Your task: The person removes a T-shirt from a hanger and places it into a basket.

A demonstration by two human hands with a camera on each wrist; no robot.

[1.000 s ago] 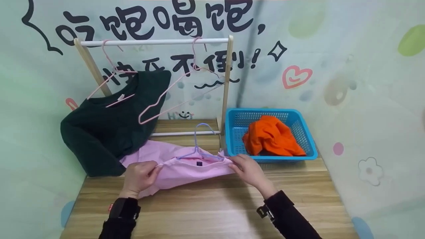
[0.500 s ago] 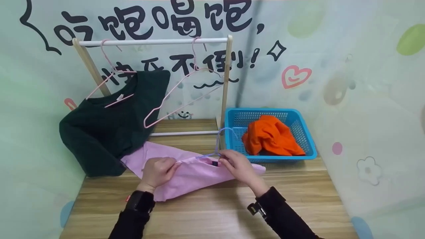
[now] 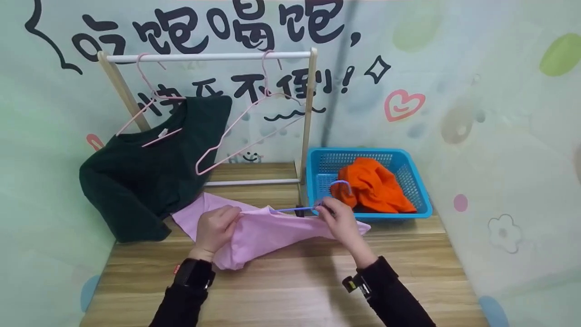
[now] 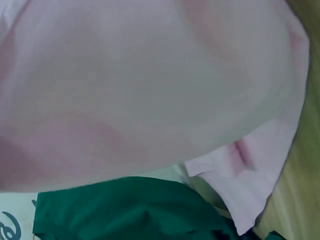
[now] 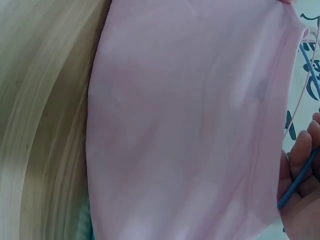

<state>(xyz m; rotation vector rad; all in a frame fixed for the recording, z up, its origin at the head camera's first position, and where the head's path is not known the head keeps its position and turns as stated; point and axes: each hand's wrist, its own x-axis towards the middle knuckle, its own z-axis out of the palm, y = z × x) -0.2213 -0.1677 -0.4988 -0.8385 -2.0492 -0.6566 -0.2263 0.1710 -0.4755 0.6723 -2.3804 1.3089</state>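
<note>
I see the left hand (image 3: pixel 219 230) pinching the pink shirt (image 3: pixel 277 234) by its upper edge; rightward, the blue hanger (image 3: pixel 287 210) runs crosswise behind that edge (left tip hidden from me), gripped by the nearer right hand (image 3: pixel 339 221).

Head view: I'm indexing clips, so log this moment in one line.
left hand: grips pink garment; right hand: holds blue hanger; orange cloth: in blue basket

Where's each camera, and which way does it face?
Head: worn there, facing forward and down at the pink garment; left hand and right hand show.
Left wrist: worn there, facing garment and green top; no hand plainly shows.
Right wrist: worn there, facing garment and blue hanger; right hand partly shows.
Head and right wrist share the hanger.
</note>
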